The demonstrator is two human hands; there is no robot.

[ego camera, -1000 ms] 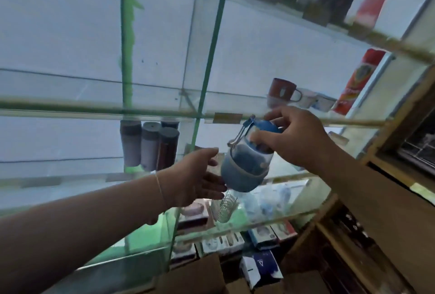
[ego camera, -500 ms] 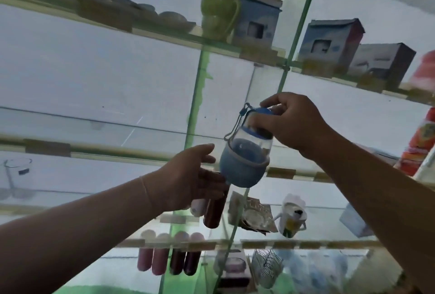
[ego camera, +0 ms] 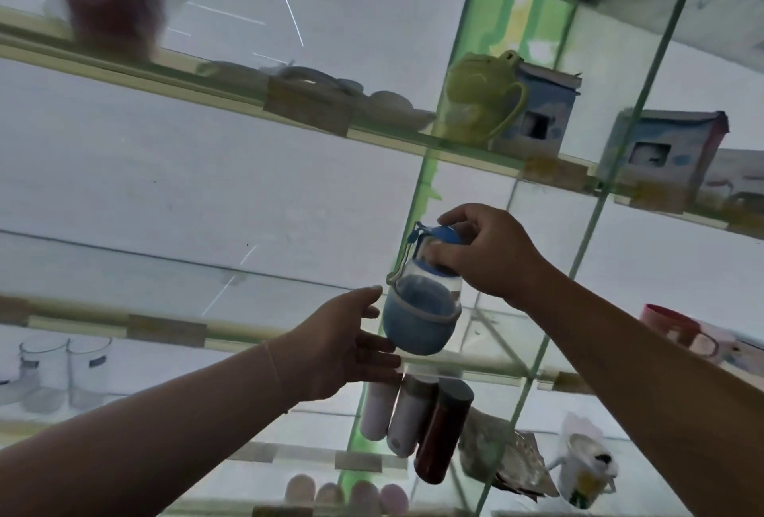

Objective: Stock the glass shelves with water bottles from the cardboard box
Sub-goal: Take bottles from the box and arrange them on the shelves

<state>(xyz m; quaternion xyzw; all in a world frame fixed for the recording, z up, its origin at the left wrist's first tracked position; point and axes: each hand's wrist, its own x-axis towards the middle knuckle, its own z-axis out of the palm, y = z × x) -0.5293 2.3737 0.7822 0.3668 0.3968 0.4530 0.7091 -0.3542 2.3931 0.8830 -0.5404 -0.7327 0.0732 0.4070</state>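
Both hands on bottle [ego camera: 421, 309]: right hand [ego camera: 488, 256] grips cap, left hand [ego camera: 343, 347] seemingly steadies base

1. My right hand [ego camera: 492, 256] is raised, arm reaching up from lower right, its grip pinching from above.
2. My left hand [ego camera: 343, 345] reaches up, fingers straight and spread.
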